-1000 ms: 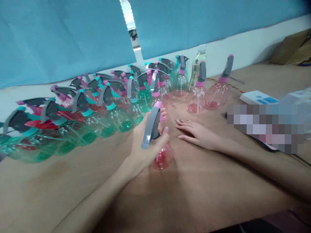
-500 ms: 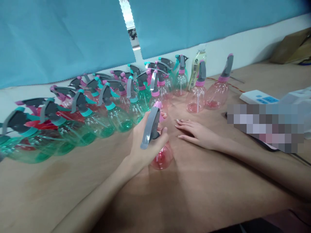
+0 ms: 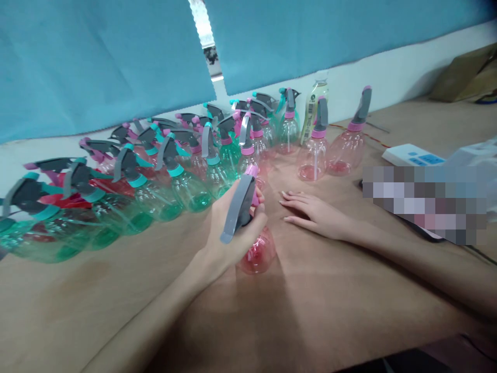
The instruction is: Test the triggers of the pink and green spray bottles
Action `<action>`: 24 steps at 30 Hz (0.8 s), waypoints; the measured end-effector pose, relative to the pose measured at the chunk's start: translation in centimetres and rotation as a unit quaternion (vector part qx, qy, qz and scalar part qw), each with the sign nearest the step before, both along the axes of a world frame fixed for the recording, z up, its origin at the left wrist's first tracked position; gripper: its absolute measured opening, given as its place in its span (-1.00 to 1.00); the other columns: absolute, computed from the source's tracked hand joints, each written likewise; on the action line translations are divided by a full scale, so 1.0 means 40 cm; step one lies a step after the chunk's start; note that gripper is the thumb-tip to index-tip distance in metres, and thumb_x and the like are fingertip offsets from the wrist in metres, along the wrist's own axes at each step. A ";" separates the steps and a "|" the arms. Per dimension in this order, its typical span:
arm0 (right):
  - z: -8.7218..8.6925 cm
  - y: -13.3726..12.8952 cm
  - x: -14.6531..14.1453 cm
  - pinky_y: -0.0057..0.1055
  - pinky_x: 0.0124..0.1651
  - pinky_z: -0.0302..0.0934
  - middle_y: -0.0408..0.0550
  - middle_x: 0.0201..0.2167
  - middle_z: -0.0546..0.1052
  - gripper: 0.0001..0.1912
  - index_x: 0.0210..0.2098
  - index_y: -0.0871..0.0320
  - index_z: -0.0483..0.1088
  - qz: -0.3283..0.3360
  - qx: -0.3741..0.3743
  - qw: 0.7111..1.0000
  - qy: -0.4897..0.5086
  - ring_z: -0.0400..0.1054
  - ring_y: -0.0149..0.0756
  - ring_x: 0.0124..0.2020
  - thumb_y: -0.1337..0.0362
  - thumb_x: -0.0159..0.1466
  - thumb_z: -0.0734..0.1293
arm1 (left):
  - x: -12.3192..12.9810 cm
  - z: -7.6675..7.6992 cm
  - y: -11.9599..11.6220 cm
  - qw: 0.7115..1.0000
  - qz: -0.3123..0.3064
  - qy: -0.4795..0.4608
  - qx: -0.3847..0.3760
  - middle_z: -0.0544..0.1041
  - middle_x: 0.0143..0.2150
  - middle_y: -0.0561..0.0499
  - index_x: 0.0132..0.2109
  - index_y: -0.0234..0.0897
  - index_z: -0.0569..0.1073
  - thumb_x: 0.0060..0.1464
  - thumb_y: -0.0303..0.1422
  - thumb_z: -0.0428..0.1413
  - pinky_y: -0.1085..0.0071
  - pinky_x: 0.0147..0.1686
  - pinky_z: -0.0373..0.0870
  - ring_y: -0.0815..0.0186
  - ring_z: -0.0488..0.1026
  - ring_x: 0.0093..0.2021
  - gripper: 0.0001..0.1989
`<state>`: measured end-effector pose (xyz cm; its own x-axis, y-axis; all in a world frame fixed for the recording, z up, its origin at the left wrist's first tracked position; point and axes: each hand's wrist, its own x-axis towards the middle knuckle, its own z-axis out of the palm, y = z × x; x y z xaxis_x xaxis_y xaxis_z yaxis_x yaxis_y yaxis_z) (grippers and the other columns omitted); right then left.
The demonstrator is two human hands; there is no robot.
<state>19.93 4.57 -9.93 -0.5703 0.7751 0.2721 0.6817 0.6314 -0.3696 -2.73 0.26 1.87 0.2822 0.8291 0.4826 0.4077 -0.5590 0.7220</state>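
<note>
Mid-bench, short of the near edge: one pink spray bottle [image 3: 257,254] in the left hand [image 3: 217,220].

Counts. Held: one. Toward the right of the far edge: two more pink-tinted bottles [image 3: 312,158] with pink collars, side by side; just behind them, one labelled bottle [image 3: 312,114]. From the left end of the bench [image 3: 163,311] up to the far edge, a crowd of sprayers; its front row has five green bottles [image 3: 199,197] with teal collars, plus part of a sixth at the left. Those behind overlap too much to count.

Held bottle: clear pink body, rounded, deeper colour at base; dark spray head, long grey lever [image 3: 237,210], pink nozzle [image 3: 252,170] pointing toward the far edge.

Position: left thumb and fingers wrapped round head and neck, lever rising above the back of the hand, body showing beneath the thumb. Base close to the bench top; contact cannot be told.

Right hand [image 3: 314,210]: laid low on the bench, palm down, fingers stretched nearly side by side, thumb slightly apart; near the held bottle, clear of it. Toward the right end, a white box [image 3: 413,155] with blue patches.
</note>
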 end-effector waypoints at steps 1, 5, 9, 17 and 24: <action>-0.001 0.000 0.000 0.00 0.35 0.03 0.16 0.29 0.31 -0.41 0.23 0.24 0.31 0.001 0.001 1.000 0.003 0.12 -0.03 0.34 -0.03 0.39 0.15 | -0.001 0.001 -0.001 1.000 0.004 0.009 0.003 0.38 -0.37 0.10 -0.32 -0.20 0.33 0.02 -0.48 0.07 0.43 -0.40 0.37 0.40 0.35 -0.45 -0.91; -0.003 0.002 0.001 0.00 0.36 0.03 0.15 0.29 0.31 -0.41 0.23 0.22 0.31 0.001 0.003 1.000 0.005 0.12 -0.03 0.34 -0.04 0.39 0.15 | -0.004 0.002 -0.003 0.999 0.017 0.029 0.007 0.36 -0.41 0.12 -0.33 -0.20 0.33 0.03 -0.46 0.08 0.44 -0.39 0.36 0.40 0.32 -0.46 -0.93; -0.004 0.002 0.002 0.00 0.36 0.02 0.15 0.30 0.29 -0.39 0.24 0.23 0.30 0.001 0.000 1.000 0.001 0.12 -0.03 0.34 -0.05 0.40 0.14 | -0.005 -0.004 -0.002 0.999 0.020 0.023 -0.020 0.42 -0.36 0.09 -0.29 -0.19 0.35 0.05 -0.41 0.07 0.42 -0.39 0.39 0.39 0.35 -0.47 -0.95; -0.003 0.001 0.001 0.01 0.36 0.02 0.14 0.29 0.30 -0.40 0.25 0.22 0.29 0.000 0.001 1.000 0.002 0.12 -0.03 0.34 -0.05 0.40 0.13 | 0.004 -0.020 -0.005 0.999 0.048 -0.006 -0.014 0.43 -0.36 0.10 -0.12 -0.17 0.39 -0.03 -0.41 0.06 0.37 -0.35 0.42 0.34 0.40 -0.45 -0.74; -0.005 0.003 0.002 0.02 0.36 0.02 0.13 0.30 0.29 -0.40 0.26 0.22 0.28 0.001 0.001 1.000 0.000 0.11 -0.03 0.35 -0.04 0.40 0.14 | 0.005 -0.020 -0.005 0.999 0.039 -0.017 -0.013 0.42 -0.35 0.12 -0.09 -0.18 0.40 -0.04 -0.46 0.06 0.39 -0.34 0.41 0.38 0.38 -0.47 -0.69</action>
<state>20.00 4.69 -10.14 -0.5711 0.7737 0.2744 0.6805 0.6331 -0.3688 -2.55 0.06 1.08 0.2000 0.8600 0.4694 0.4242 -0.5079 0.7498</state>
